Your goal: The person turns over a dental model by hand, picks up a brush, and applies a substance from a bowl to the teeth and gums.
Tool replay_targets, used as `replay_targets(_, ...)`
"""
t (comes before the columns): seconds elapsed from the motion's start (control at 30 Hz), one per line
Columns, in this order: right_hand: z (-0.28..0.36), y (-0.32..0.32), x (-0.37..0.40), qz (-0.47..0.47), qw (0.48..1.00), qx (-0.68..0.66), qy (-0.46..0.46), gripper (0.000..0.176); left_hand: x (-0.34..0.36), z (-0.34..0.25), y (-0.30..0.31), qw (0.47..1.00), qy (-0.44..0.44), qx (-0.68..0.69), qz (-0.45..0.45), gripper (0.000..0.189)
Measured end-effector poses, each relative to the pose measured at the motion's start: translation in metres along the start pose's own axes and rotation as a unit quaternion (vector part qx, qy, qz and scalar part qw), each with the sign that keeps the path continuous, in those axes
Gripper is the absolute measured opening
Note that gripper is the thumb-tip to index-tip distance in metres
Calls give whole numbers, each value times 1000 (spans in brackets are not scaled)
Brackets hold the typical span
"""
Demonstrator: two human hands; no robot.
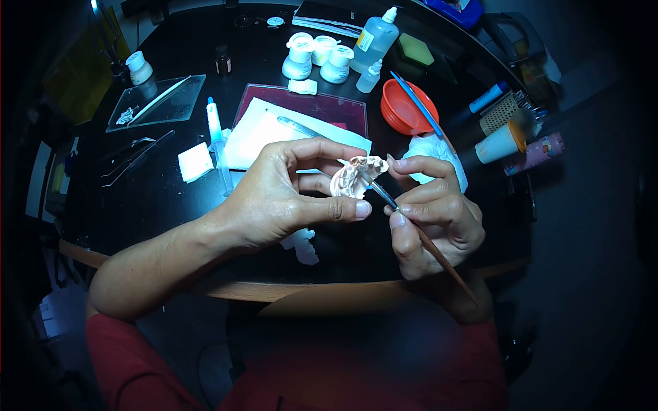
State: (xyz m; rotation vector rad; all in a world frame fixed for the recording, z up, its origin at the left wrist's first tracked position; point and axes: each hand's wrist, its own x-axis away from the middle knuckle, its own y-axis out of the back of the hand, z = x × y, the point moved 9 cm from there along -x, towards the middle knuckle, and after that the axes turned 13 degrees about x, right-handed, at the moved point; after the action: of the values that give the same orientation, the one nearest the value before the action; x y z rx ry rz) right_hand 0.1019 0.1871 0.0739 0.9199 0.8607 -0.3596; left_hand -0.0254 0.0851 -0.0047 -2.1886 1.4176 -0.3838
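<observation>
A pale dental cast (351,179) with a row of teeth is held up over the table between the fingers and thumb of my left hand (291,181). My right hand (439,219) pinches a thin brush (433,250) with a brown wooden handle and a dark metal neck. The brush's tip meets the inner side of the cast or lies just in front of it; I cannot tell which. Below and behind the cast, white paper (257,140) lies on a dark red plate (353,113), with a metal spatula (295,126) on the paper.
An orange bowl (404,113) with a blue stick across it stands behind my right hand, beside a crumpled white tissue (439,152). White jars (297,65), a clear bottle (373,42), a syringe (221,154), tweezers (137,161) and a glass plate (168,103) lie farther out.
</observation>
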Motion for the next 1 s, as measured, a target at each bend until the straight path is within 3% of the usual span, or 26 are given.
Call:
replay_targets(0.07,2,-1,1,23,1000,-8,-1,18,1,-1,0,1000,11,-3,-6,63)
replay_targets(0.23,-36,29,3,-139,989,19,-43,19,-3,-3,6,1000,-16,-20,-16,63)
replay_targets(0.27,-49,38,4,-171,981,32,-91,19,-2,-3,6,1000,-7,-13,-18,63)
replay_targets(0.3,-56,46,-2,-137,977,122,-105,18,-1,-5,5,1000,2,-6,-21,63)
replay_targets(0.33,-79,50,4,-131,963,129,-195,16,-1,-6,4,1000,8,0,-21,63)
replay_targets(0.4,-108,56,8,-103,934,185,-287,13,-1,-9,3,1000,-2,-9,-14,62)
replay_targets(0.5,-119,59,6,-57,910,309,-270,11,-1,-10,2,1000,-13,-14,-11,60)
replay_targets(0.6,-125,57,5,-53,913,341,-219,10,-2,-10,3,999,-17,-30,-12,60)
replay_targets(0.77,-132,53,9,-45,915,329,-229,9,-3,-9,4,1000,-7,-22,-11,62)
replay_targets(0.87,-132,59,7,-80,928,254,-259,12,-2,-10,4,999,-8,-27,-15,62)
replay_targets(1.0,-126,68,4,-104,921,290,-240,16,-2,-12,5,1000,-15,-21,-14,62)
